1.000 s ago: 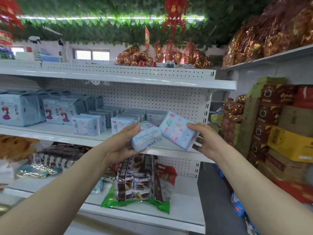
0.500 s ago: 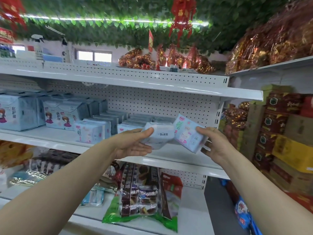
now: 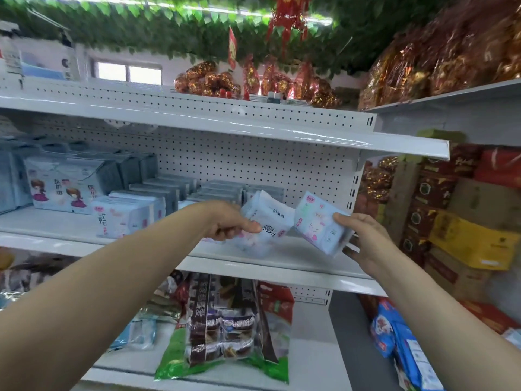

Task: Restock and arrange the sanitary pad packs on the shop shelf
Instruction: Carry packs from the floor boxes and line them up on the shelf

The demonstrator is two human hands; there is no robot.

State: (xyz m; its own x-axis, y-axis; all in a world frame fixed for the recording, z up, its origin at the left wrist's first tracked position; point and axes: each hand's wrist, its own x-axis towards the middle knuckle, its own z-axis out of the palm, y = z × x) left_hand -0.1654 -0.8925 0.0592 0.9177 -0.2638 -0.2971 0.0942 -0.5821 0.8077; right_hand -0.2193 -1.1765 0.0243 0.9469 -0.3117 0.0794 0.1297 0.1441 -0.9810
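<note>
Both hands are gripping a pad pack each. With my left hand I'm pinching the white pack, thumb lying across its front and fingers curled behind, and I'm holding it tilted over the right end of the middle shelf. Its lower corner is hanging right at the shelf surface, possibly touching it, though the blur is making that hard to call.

With my right hand I'm clasping the pink-printed pack by its right edge, thumb on top and fingers underneath. It is leaning with its printed face turned toward me, out past the shelf's front lip. The two packs are sitting side by side, their near edges meeting.

To the left on the same shelf, rows of small packs are standing front to back, and beyond them the big cartoon-girl packs are standing against the pegboard. Below, a snack bag is lying on the lower shelf. Off to my right, cartons are sitting in stacks.
</note>
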